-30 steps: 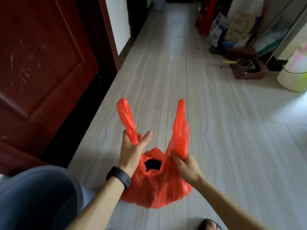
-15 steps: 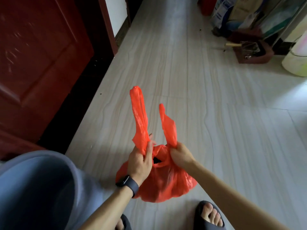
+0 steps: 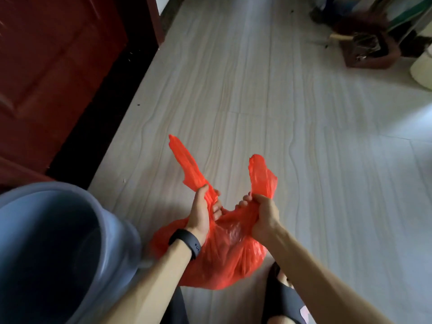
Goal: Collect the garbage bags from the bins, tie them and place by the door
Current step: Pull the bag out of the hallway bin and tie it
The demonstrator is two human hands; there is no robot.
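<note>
Left hand (image 3: 201,213) is gripping one twisted handle strip (image 3: 187,160) of the orange garbage bag (image 3: 224,258), fingers curled round it. Right hand (image 3: 264,216) is clenching the other strip (image 3: 261,176) likewise. The bag's mouth is being drawn taut between the two fists, which suggests the tying step; whether the strips are crossing yet cannot be told.

The bag is sitting on the pale floor (image 3: 257,101) just right of the grey bin (image 3: 124,242); contact with the bin wall cannot be judged. Its film is looking thin, soft and crinkled, and the slumping body is suggesting a light, loose load. Such plastic is probably slippery and liable to stretch or tear under a sharp pull. The gathered strips close to the mouth are offering the surest hold, as the belly is giving nothing firm to grasp.

Beyond the bin, on its far left, a dark red door (image 3: 58,66) is standing. A black sandal (image 3: 285,298) is showing to the bin's right, past the bag.
</note>
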